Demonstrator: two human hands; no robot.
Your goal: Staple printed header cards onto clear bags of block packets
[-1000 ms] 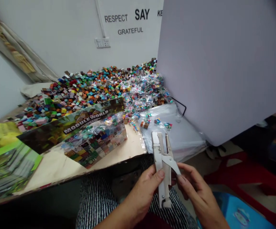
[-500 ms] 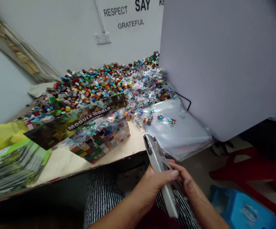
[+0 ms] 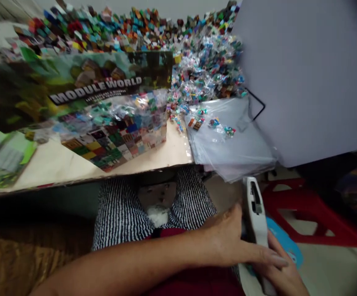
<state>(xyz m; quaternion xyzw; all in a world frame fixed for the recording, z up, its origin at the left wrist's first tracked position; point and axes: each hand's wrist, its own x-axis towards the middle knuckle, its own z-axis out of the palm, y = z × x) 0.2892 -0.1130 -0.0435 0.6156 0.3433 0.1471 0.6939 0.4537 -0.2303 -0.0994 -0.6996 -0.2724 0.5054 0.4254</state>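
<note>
A long grey-white stapler (image 3: 258, 226) points away from me, low at the right, beyond the table's front edge. My left hand (image 3: 228, 242) is closed on it from the left, its thumb lying across the top. My right hand (image 3: 285, 269) grips it from the right and below; most of its fingers are hidden behind the stapler and the left hand. On the table stands a clear bag with a printed "MODULE WORLD" header card (image 3: 104, 90), filled with small coloured cubes and little wrapped pieces.
Loose coloured cubes (image 3: 119, 26) are heaped along the wall, beside a pile of small wrapped packets (image 3: 209, 65). Flat clear plastic bags (image 3: 228, 152) overhang the table edge. Green printed sheets (image 3: 5, 156) lie left. A large grey panel (image 3: 308, 82) and a red stool (image 3: 314, 218) are right.
Both hands have carried the stapler to the right, away from the front of the table. The view has tilted downward, so the wall lettering is out of sight.
</note>
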